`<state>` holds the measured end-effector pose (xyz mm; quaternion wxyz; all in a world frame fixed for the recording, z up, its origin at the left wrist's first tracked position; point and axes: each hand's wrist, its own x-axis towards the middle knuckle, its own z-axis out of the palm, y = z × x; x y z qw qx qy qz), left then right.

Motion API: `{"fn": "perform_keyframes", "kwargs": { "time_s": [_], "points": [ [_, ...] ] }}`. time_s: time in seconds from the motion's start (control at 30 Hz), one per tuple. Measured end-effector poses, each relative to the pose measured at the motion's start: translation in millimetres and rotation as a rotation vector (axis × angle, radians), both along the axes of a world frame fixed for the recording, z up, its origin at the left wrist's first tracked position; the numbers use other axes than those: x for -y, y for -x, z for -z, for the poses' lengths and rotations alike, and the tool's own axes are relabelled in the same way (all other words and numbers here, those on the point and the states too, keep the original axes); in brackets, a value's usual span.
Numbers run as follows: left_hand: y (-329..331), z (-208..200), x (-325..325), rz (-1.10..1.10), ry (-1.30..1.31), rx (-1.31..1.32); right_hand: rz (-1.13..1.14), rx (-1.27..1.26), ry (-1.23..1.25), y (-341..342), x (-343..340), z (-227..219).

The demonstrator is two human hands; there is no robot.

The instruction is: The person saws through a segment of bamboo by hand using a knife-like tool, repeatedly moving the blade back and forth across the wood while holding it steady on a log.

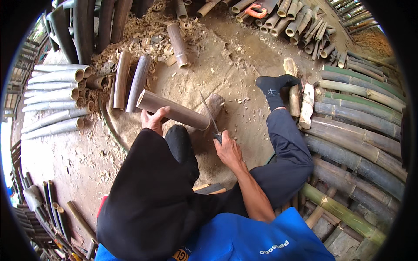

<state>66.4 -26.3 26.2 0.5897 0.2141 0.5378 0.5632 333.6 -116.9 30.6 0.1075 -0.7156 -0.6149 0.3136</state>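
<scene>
My left hand (153,121) grips a thick brown bamboo section (172,109) near its left end, thumb on top. The section lies tilted, its left end farther away than its right end. My right hand (229,150) is closed round the dark handle of a knife (208,108). Its narrow blade points away from me, just right of the section's near end; whether it touches the bamboo I cannot tell. Beyond the blade, a shorter brown log-like piece (215,103) lies partly behind the section and knife. My sock-covered left foot (177,141) is close below the bamboo.
Two cut bamboo pieces (138,82) lie beyond my left hand, another (177,45) farther off. Stacked pale bamboo tubes (56,95) are at left. Bamboo pieces and an orange saw handle (256,10) are at the far right. Long poles (357,135) line the right side.
</scene>
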Motion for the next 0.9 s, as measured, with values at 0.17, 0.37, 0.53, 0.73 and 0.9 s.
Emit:
{"fn": "perform_keyframes", "kwargs": {
  "time_s": [0.17, 0.37, 0.53, 0.73, 0.9],
  "points": [
    [-4, 19, 2, -0.332, 0.140, -0.036, 0.000, -0.232, -0.212, 25, -5, -85],
    [-28, -1, -5, -0.231, 0.005, -0.060, 0.069, 0.040, 0.111, 4, 5, -13],
    [-4, 0, 5, -0.190, -0.045, 0.009, 0.029, -0.168, -0.044, 17, -4, -75],
    [-4, 16, 3, -0.043, -0.015, -0.031, 0.065, -0.078, -0.061, 3, 16, -6],
    [1, 7, 3, -0.308, 0.128, 0.072, 0.031, -0.097, 0.009, 20, 7, -56]
  ]
}}
